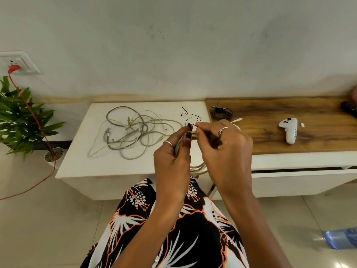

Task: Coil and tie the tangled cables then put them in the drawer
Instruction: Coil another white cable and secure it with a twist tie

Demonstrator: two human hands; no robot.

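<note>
While both hands sit raised over the front edge of the white counter [81, 159], they work one coil [199, 167] of pale cable. Left hand [173, 157] is clenched around the coil, thumb up, one ring on a finger; cable loops hang out below the palm, between the two wrists. Right hand [226, 151] pinches one end of a black tie [191, 126] with thumb and forefinger at the top of the coil; two rings show on it. Both forearms rise from bottom of frame, converging, palms facing each other, fingertips nearly touching.

Count on the white counter: one tangle [131, 130] of grey and pale cables, number of cables in it cannot be told, lying left of the hands and apart from them; three loose ties [194, 116] just behind the hands.

Wooden counter [289, 140] on the right carries one black coil [222, 114], already bundled, at its left end; one white plug tip [238, 119] just beside it; one controller [288, 130]; one small white piece [302, 124] next to that; a dark object at far right edge, cut off.

One drawer [301, 176] under the wooden counter, slightly open. One plant [21, 117], one red cord [31, 105] in a wall socket [19, 62], one bottle [342, 237] on the floor.
</note>
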